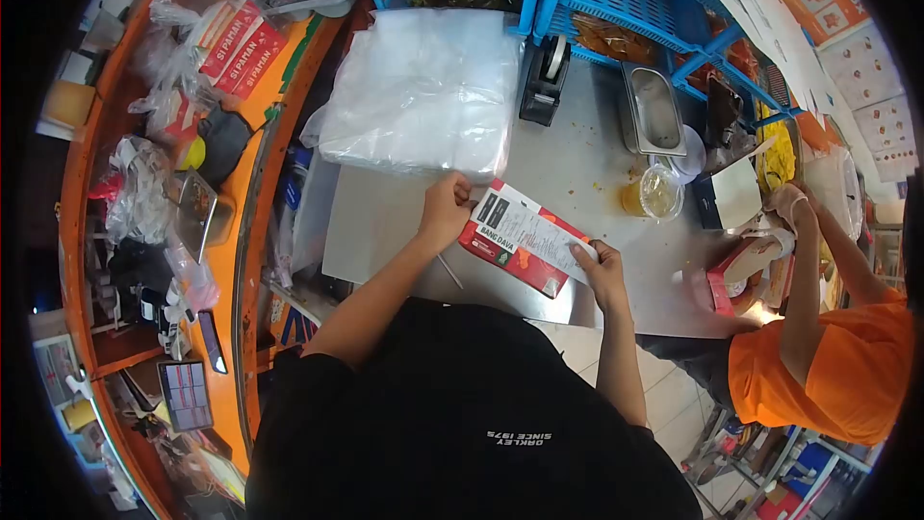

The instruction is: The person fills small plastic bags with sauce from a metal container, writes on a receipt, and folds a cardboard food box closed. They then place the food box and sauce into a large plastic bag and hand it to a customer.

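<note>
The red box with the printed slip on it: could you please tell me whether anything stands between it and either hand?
Only the printed slip, at the right hand: it lies over the red box, under the thumb. Nothing visible stands between the left hand and the box's edge.

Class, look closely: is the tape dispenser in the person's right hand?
No: the tape dispenser sits beside the plastic bags, while the right hand grips the red box.
</note>
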### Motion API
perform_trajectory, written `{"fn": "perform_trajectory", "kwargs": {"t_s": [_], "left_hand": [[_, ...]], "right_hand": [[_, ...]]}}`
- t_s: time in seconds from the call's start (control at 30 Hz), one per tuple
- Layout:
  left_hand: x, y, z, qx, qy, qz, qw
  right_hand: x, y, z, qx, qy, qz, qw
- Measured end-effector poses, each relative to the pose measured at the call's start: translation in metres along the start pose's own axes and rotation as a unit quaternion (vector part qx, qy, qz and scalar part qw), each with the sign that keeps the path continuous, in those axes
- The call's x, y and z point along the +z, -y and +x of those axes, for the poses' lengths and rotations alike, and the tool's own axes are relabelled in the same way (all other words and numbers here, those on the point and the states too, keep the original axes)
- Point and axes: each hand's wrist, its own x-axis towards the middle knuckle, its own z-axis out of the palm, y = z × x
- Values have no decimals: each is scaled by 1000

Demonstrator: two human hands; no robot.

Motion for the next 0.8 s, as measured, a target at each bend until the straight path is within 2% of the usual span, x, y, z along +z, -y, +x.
{"fn": "perform_trajectory", "kwargs": {"t_s": [0.03, 0.07, 0.13, 0.2, 0.27, 0.3, 0.33, 0.37, 0.4, 0.43, 0.5, 0.57, 0.63, 0.67, 0.73, 0.77, 0.8], "left_hand": [[-5, -5, -1, 48, 33, 62, 996], [-9, -21, -4, 48, 33, 64, 996], [-14, -57, -13, 303, 9, 133, 944], [-1, -103, -29, 418, 239, 155, 863], [29, -105, -48, 498, 281, 257, 779], [38, -100, -50, 504, 279, 258, 775], [45, -94, -49, 507, 286, 313, 751], [45, -96, -49, 506, 293, 365, 724], [43, -97, -49, 486, 305, 403, 713], [38, -96, -50, 488, 304, 404, 712], [21, -91, -50, 420, 283, 420, 754], [9, -81, -47, 413, 261, 416, 767], [-3, -80, -43, 403, 242, 411, 781], [-3, -78, -41, 396, 241, 418, 781], [-4, -78, -40, 399, 237, 402, 789], [-5, -78, -40, 398, 237, 383, 799], [-5, -77, -40, 398, 233, 378, 803]], "right_hand": [[0, -3, 0, 14, 22, 78, 997], [-3, -4, 1, 13, 23, 80, 996], [-9, -9, 0, 10, 60, 138, 989], [-14, -15, 2, 20, 65, 144, 987], [-17, -9, 3, 20, 71, 150, 986], [-20, -1, 2, -20, 21, -34, 999], [-22, 10, 2, -59, -31, -217, 974], [-18, 25, 2, -62, -34, -214, 974], [-9, 42, 3, -183, -121, -271, 937], [1, 55, 9, -298, -203, -322, 875], [19, 72, 49, -301, -140, -181, 926], [50, 89, 105, -270, -120, 45, 954], [74, 101, 163, -230, -182, 20, 956], [78, 109, 182, -236, -183, 23, 954], [84, 123, 200, -59, -102, 70, 991], [86, 121, 198, -62, -103, 72, 990], [87, 117, 193, -65, -101, 154, 981]]}}
